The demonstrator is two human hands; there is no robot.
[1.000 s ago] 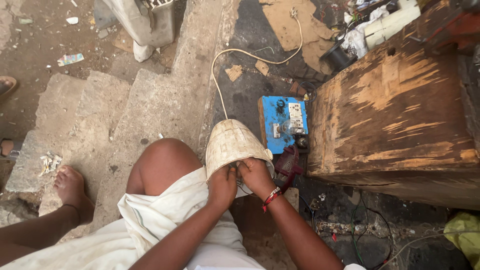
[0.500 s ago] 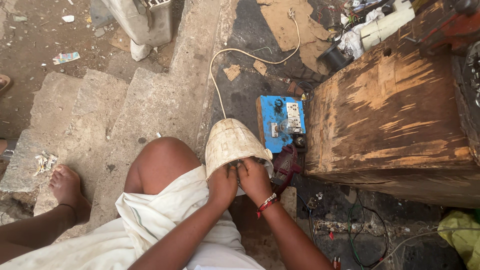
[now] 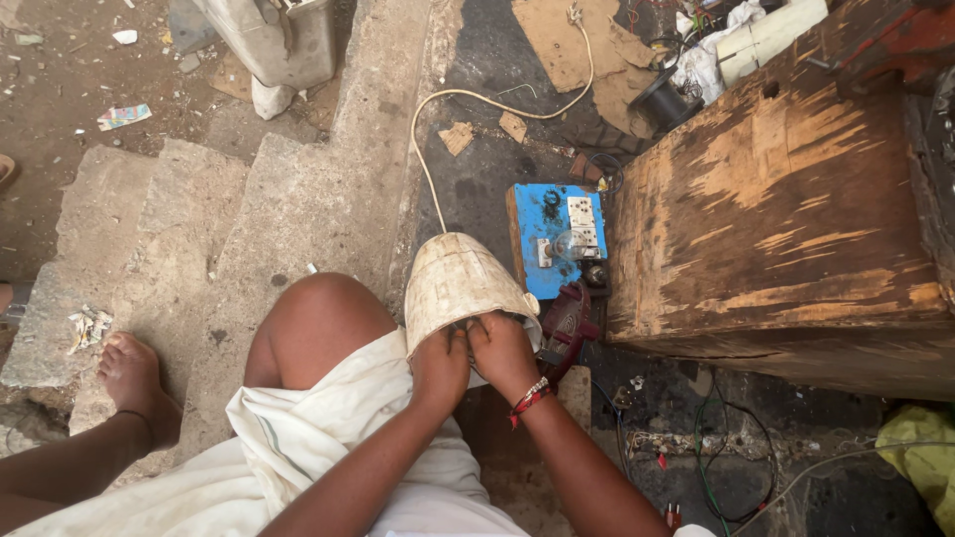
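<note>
A pale, domed, shell-like casing (image 3: 455, 281) rests on my lap next to my bare knee (image 3: 316, 316), with a white cable (image 3: 477, 104) running up from its top. My left hand (image 3: 441, 366) grips its lower rim, fingers curled under the edge. Close beside it, my right hand (image 3: 504, 351), with a red and white band at the wrist, holds the same rim, fingers tucked inside. What the fingers do inside the casing is hidden.
A blue switchboard (image 3: 557, 239) with sockets lies on the dark floor to the right, beside a large worn wooden box (image 3: 786, 219). A dark red tool (image 3: 567, 318) lies under my right hand. Concrete steps (image 3: 199, 229) are to the left, loose wires (image 3: 716, 447) at lower right.
Both hands stay on the casing's rim. The view has shifted slightly and my hands have closed in together at the rim.
</note>
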